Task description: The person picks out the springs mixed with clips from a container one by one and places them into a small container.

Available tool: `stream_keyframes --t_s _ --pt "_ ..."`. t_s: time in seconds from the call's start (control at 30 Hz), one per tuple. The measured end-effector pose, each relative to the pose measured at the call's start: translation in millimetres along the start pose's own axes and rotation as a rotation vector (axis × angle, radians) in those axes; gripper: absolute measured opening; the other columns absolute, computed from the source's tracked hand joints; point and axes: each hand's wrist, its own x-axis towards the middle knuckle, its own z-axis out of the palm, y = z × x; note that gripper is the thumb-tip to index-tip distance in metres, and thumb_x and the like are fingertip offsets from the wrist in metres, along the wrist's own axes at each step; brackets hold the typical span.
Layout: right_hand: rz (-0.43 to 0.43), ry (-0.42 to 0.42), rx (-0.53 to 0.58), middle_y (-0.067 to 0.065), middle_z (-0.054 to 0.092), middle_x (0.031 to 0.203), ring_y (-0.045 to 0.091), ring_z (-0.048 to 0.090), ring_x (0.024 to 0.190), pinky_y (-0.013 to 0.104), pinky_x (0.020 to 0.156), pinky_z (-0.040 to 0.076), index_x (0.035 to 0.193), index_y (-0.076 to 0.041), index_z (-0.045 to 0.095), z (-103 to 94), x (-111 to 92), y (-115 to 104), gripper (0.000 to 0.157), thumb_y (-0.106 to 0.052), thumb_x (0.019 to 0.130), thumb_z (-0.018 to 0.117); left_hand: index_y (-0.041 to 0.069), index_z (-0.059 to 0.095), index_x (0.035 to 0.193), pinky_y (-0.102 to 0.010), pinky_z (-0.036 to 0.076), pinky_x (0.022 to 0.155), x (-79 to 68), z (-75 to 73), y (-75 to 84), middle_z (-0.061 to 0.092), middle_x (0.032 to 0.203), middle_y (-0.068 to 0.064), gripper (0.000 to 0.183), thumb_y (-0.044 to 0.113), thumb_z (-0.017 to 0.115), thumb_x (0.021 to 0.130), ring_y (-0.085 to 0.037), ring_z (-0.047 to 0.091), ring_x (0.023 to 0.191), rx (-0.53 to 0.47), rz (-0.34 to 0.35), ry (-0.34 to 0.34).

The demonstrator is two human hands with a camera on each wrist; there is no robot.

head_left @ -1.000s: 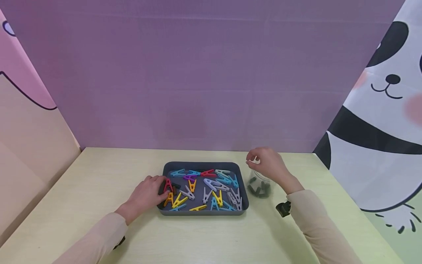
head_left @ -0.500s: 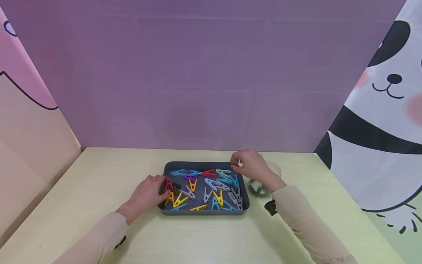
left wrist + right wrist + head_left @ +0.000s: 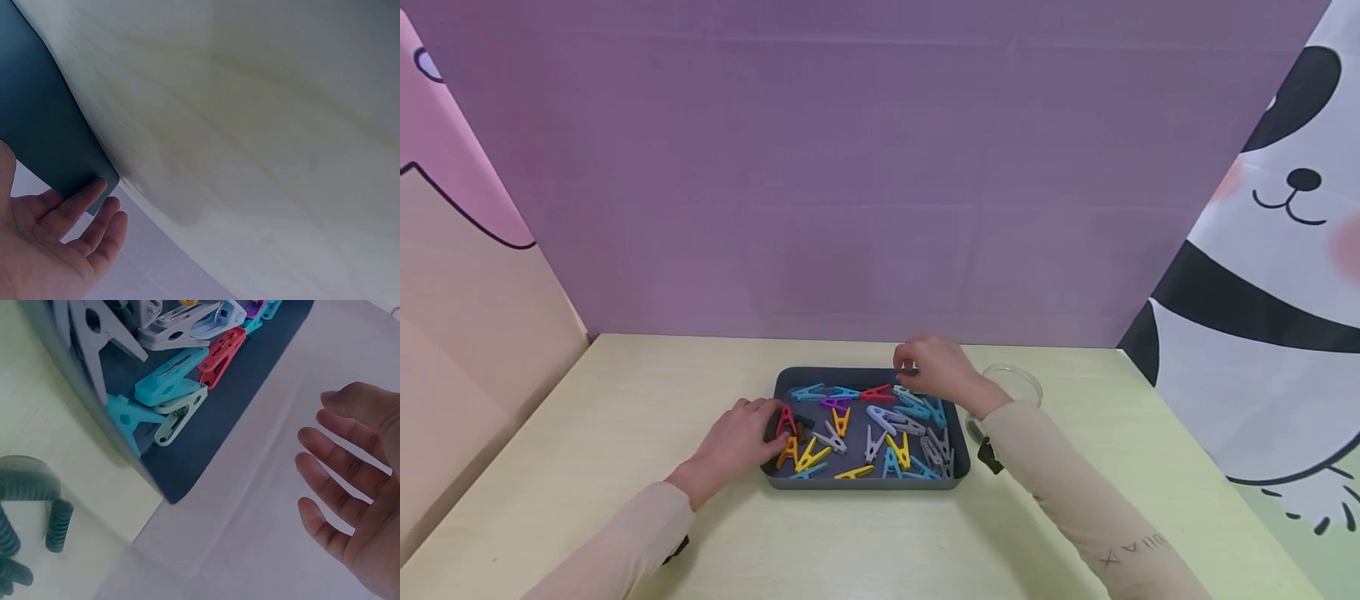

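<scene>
A dark grey tray (image 3: 865, 483) holds many plastic clothespins (image 3: 880, 419) in red, blue, yellow, orange, purple, grey and pale green. My left hand (image 3: 737, 437) grips the tray's left end, thumb at the rim; the left wrist view has the fingers against its outer wall. Over the tray's back right corner is my right hand (image 3: 936, 367). In the right wrist view its fingers (image 3: 337, 478) are spread and loosely bent, with nothing between them and the thumb. Dark coiled pieces like springs (image 3: 803, 423) lie near the tray's left end, by a red clothespin (image 3: 786, 418).
A clear jar (image 3: 1017, 371), partly hidden behind the right forearm, stands right of the tray. Dark green ribbed coils (image 3: 58, 525) lie in it. The pale wooden table (image 3: 850, 550) ends at a purple backdrop (image 3: 850, 208).
My right hand has moved left, from over the jar to the tray's back right corner. The left hand has stayed at the tray's left end.
</scene>
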Motion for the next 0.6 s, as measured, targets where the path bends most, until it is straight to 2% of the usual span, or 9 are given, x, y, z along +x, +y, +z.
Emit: stream_keyframes --t_s 0.33,0.6 --pt "-0.053 -0.046 -0.002 -0.002 0.066 0.090 0.015 0.057 0.082 0.032 0.075 0.050 0.095 -0.016 0.067 8.8 17.5 -10.1 0.021 -0.027 0.078 0.070 0.007 0.054 0.121 -0.041 0.048 0.090 0.1 1.2 -0.5 0.059 0.119 -0.011 0.052 0.035 0.066 0.079 -0.027 0.053 0.102 0.004 -0.007 -0.005" --pt "-0.105 -0.039 -0.017 -0.002 0.065 0.090 0.015 0.056 0.084 0.034 0.081 0.049 0.094 -0.016 0.067 23.3 28.2 -12.4 0.022 -0.027 0.076 0.072 0.006 0.054 0.121 -0.041 0.048 0.090 0.4 0.0 0.4 0.059 0.119 -0.011 0.053 0.036 0.066 0.079 -0.027 0.053 0.102 0.001 -0.009 -0.013"
